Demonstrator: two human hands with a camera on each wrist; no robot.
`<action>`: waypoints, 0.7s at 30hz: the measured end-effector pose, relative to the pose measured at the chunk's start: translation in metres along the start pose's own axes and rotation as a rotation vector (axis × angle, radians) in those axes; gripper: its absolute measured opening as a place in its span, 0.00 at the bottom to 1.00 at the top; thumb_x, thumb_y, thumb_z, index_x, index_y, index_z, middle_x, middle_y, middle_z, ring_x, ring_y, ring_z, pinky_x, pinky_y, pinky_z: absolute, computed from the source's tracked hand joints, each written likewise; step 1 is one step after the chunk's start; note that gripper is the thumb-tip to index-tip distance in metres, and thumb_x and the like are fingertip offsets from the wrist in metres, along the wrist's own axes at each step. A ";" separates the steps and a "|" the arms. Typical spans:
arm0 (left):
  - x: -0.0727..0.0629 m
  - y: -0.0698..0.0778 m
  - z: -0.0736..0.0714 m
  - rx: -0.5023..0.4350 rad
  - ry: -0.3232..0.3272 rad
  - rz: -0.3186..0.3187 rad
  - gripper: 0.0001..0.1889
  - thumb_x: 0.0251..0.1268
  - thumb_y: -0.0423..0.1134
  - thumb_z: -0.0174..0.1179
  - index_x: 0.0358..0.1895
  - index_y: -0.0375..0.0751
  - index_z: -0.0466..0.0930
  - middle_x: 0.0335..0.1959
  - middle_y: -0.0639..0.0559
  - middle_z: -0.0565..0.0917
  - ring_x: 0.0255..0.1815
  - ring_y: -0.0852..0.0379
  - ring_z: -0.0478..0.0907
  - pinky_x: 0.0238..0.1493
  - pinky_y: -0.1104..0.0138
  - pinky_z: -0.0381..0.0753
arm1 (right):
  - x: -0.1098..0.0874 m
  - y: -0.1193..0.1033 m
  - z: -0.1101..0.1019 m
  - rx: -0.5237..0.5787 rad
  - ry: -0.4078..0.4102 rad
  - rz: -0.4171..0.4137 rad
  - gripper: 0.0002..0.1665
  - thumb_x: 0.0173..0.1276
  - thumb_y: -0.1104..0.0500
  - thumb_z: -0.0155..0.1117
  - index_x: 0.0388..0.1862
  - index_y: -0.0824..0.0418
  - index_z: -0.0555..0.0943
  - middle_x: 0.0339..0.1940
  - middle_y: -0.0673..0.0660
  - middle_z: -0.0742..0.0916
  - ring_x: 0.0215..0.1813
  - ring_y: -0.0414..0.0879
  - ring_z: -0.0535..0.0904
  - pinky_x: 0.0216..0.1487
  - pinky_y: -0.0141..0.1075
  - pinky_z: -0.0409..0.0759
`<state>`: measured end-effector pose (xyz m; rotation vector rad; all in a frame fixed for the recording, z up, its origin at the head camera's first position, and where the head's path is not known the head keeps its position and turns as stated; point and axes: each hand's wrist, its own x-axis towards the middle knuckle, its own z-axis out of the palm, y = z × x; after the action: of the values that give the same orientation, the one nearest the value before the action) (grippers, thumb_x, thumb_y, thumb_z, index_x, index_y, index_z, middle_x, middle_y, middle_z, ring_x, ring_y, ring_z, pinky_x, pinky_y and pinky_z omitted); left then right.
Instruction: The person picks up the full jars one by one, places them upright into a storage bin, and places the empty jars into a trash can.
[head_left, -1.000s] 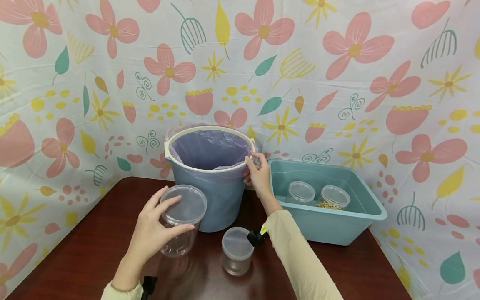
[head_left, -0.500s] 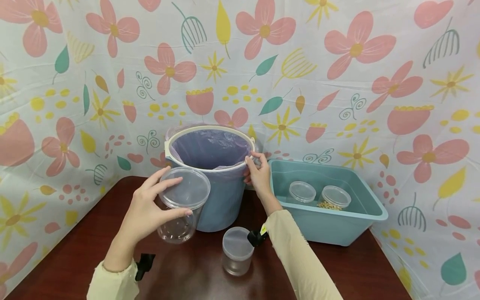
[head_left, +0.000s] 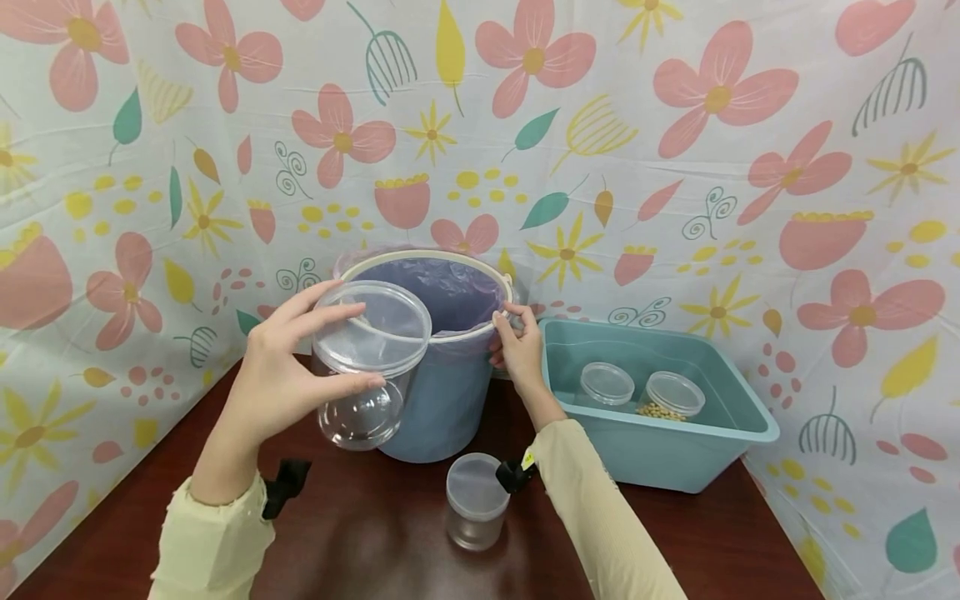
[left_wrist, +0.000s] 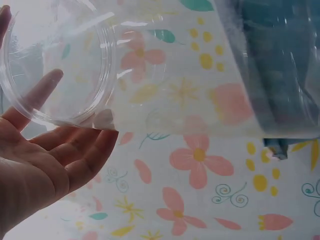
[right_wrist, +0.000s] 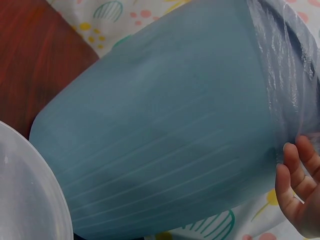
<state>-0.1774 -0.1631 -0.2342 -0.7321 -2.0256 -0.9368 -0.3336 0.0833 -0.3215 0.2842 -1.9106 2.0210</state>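
Observation:
My left hand (head_left: 273,367) grips a large clear plastic jar (head_left: 363,417) around its lid, with the thumb in front and the fingers at the far side and over the top. Held off the table, the jar is before the left side of a blue bucket (head_left: 442,408) and hides part of it. A thin see-through bag lines the bucket and folds over its cream rim. At the rim's right side, my right hand (head_left: 520,346) pinches the edge with thumb and index finger. In the right wrist view, the other fingers (right_wrist: 295,175) are beside the bag-covered rim.
A smaller lidded jar (head_left: 476,508) stands on the dark red-brown table (head_left: 405,550) in front of the bucket. To the right, a teal tub (head_left: 660,450) holds two lidded jars, one containing yellowish beans or kernels. A flowered cloth (head_left: 600,167) hangs behind.
My left hand has lifted the large jar upward, toward the bucket's rim. My right hand keeps its place on the rim.

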 end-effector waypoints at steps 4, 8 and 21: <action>0.011 0.000 -0.002 -0.022 0.010 0.021 0.32 0.21 0.34 0.78 0.43 0.37 0.82 0.54 0.44 0.73 0.56 0.50 0.69 0.52 0.73 0.65 | -0.005 -0.010 0.001 -0.009 0.007 -0.002 0.19 0.66 0.61 0.54 0.53 0.70 0.69 0.10 0.63 0.74 0.07 0.44 0.68 0.09 0.31 0.68; 0.022 -0.001 -0.005 -0.058 0.033 -0.008 0.31 0.23 0.31 0.77 0.44 0.36 0.82 0.54 0.44 0.73 0.56 0.51 0.68 0.53 0.72 0.64 | -0.004 -0.007 0.000 -0.009 0.003 -0.010 0.20 0.66 0.60 0.54 0.53 0.69 0.69 0.10 0.63 0.75 0.07 0.45 0.68 0.09 0.32 0.68; 0.045 0.003 -0.007 -0.333 0.270 -0.092 0.29 0.30 0.17 0.69 0.48 0.26 0.77 0.54 0.42 0.73 0.58 0.52 0.66 0.53 0.67 0.68 | -0.001 0.004 0.001 -0.029 0.011 -0.039 0.20 0.65 0.55 0.55 0.53 0.65 0.70 0.09 0.56 0.74 0.07 0.44 0.68 0.09 0.32 0.68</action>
<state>-0.1967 -0.1596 -0.1929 -0.6486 -1.6978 -1.3703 -0.3346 0.0823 -0.3253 0.3007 -1.9110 1.9642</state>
